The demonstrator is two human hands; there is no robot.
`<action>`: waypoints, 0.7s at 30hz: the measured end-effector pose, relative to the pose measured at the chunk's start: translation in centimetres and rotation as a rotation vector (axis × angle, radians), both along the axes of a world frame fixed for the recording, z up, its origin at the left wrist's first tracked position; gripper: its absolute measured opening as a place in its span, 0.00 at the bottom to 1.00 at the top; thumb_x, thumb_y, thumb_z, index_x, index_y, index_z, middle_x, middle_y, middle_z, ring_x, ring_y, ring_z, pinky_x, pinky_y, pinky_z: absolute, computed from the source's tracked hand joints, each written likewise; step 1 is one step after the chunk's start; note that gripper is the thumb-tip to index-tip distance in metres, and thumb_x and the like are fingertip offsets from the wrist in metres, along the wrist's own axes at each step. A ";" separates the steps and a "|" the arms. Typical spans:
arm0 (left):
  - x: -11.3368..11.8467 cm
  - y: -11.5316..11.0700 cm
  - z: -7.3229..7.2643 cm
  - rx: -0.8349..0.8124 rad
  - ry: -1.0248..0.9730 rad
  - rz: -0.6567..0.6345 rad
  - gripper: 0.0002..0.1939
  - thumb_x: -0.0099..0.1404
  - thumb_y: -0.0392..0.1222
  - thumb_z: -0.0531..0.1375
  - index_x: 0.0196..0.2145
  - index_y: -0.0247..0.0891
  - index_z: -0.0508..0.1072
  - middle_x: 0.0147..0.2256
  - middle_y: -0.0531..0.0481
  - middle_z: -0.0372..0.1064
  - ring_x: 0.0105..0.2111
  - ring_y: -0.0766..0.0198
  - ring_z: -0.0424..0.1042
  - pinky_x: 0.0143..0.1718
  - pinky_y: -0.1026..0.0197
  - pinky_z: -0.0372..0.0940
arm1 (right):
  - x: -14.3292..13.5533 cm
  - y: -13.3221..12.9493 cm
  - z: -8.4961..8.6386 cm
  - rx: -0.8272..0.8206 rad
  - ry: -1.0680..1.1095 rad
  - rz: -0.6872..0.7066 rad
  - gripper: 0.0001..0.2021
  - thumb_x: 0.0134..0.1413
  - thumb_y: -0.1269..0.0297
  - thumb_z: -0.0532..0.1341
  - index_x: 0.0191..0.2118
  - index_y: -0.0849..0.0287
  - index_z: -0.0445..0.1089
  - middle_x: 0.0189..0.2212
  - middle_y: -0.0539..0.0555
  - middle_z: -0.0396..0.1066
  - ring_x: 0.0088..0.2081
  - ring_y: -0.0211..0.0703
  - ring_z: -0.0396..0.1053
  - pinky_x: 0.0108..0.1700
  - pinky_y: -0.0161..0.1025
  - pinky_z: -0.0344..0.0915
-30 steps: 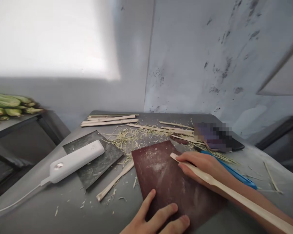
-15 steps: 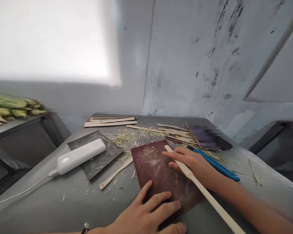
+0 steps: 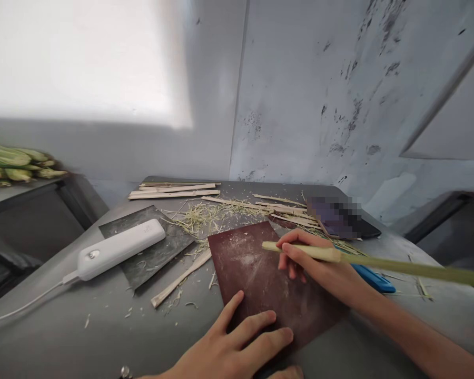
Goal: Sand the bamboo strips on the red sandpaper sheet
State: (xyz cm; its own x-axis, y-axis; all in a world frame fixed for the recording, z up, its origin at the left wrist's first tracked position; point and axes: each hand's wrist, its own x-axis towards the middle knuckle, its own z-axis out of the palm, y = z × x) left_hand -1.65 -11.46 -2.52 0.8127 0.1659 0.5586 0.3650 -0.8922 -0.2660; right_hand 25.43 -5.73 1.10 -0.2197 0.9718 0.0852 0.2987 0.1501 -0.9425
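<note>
A reddish-brown sheet of sandpaper (image 3: 253,268), dusted with pale powder, lies on the grey table. My left hand (image 3: 240,339) rests on its near left part with fingers spread. Above the right half of the sheet, my right hand (image 3: 304,258) pinches a bamboo strip (image 3: 319,252) between thumb and fingers. The strip's pale, shaped end points left over the sheet; its long greenish part runs out to the right, past my forearm. Partly hidden behind that arm lies a blue-handled cutter (image 3: 373,278).
A white corded device (image 3: 120,250) rests on a dark sheet (image 3: 169,250) at left. Bamboo strips (image 3: 177,190) are stacked at the back, near scattered shavings (image 3: 201,216). Another shaped strip (image 3: 181,279) lies left of the sandpaper. A partly pixelated phone (image 3: 327,213) is at back right.
My right hand has turned the bamboo strip over, from its pale face to its greenish side. Its long part has swung up to the right. My left hand has stayed on the sandpaper.
</note>
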 end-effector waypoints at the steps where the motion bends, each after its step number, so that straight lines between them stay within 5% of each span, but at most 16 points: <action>1: 0.0 0.0 -0.1 0.008 -0.002 0.003 0.16 0.81 0.52 0.60 0.63 0.65 0.76 0.61 0.68 0.75 0.63 0.69 0.70 0.79 0.45 0.34 | 0.0 0.1 -0.2 -0.017 -0.013 0.013 0.20 0.70 0.40 0.61 0.47 0.53 0.75 0.36 0.52 0.79 0.30 0.42 0.73 0.29 0.37 0.66; 5: -0.1 0.1 -0.2 0.024 0.011 0.004 0.16 0.80 0.54 0.61 0.63 0.64 0.75 0.62 0.68 0.74 0.64 0.69 0.69 0.79 0.46 0.43 | 0.5 0.5 -0.4 0.082 -0.251 -0.080 0.23 0.70 0.39 0.60 0.40 0.54 0.80 0.30 0.51 0.77 0.30 0.42 0.71 0.32 0.38 0.64; 8: 0.0 0.2 -0.7 0.016 0.026 0.013 0.15 0.80 0.54 0.61 0.61 0.61 0.77 0.64 0.67 0.73 0.65 0.69 0.68 0.78 0.48 0.50 | 0.8 0.4 0.0 0.017 -0.238 0.008 0.27 0.70 0.36 0.58 0.38 0.54 0.82 0.27 0.52 0.76 0.28 0.42 0.70 0.31 0.38 0.63; 10: 0.0 0.3 -1.2 0.040 -0.015 0.005 0.13 0.81 0.53 0.60 0.57 0.57 0.80 0.65 0.66 0.72 0.65 0.68 0.68 0.79 0.47 0.47 | 0.9 0.6 0.2 -0.063 -0.182 0.050 0.30 0.68 0.32 0.57 0.39 0.54 0.84 0.27 0.52 0.77 0.26 0.42 0.69 0.29 0.39 0.62; 15: -0.2 0.5 -1.0 0.031 -0.002 -0.020 0.15 0.81 0.53 0.59 0.61 0.60 0.77 0.65 0.64 0.72 0.65 0.66 0.69 0.78 0.43 0.46 | 0.7 1.0 0.1 -0.016 -0.313 -0.136 0.35 0.66 0.29 0.55 0.30 0.54 0.82 0.21 0.52 0.72 0.26 0.45 0.70 0.32 0.41 0.64; 21: -0.6 0.4 0.8 -0.012 0.109 -0.001 0.22 0.86 0.50 0.47 0.65 0.48 0.75 0.66 0.67 0.71 0.65 0.71 0.67 0.79 0.50 0.31 | -0.4 -0.5 1.1 0.098 -0.428 0.111 0.28 0.73 0.38 0.53 0.31 0.53 0.77 0.25 0.49 0.73 0.29 0.43 0.69 0.32 0.39 0.62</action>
